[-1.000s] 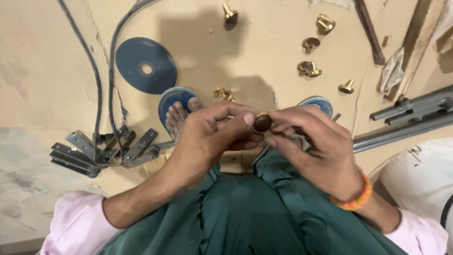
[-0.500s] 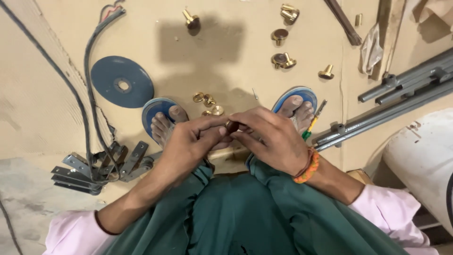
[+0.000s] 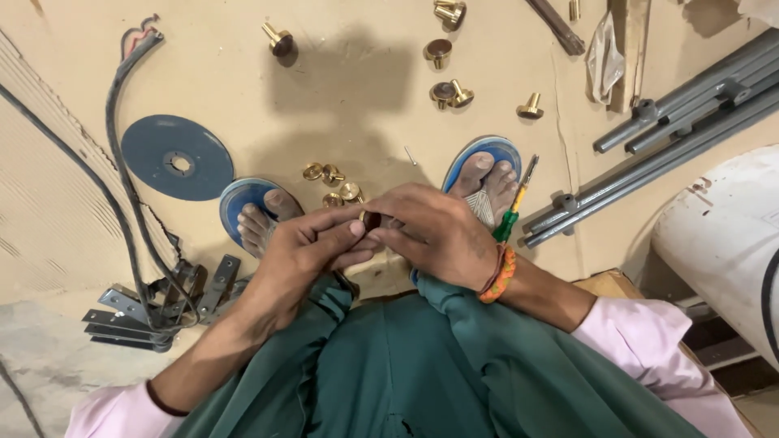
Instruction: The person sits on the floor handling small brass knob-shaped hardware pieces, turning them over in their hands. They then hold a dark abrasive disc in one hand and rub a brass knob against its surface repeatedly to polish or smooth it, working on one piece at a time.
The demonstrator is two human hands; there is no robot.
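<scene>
Pinching small brass knob (image 3: 372,219), both hands (image 3: 312,247) meeting

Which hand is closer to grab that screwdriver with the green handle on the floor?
Probably the right hand. The screwdriver lies just past its wrist, beside the right foot. The left hand sits on the far side, and both hands pinch a small dark knob.

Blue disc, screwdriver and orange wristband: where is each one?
Blue disc (image 3: 177,156), head view, on its flat face left of the centre hole.
Screwdriver (image 3: 508,223), head view, on its green handle.
Orange wristband (image 3: 501,274), head view, on the band at the right wrist.
</scene>
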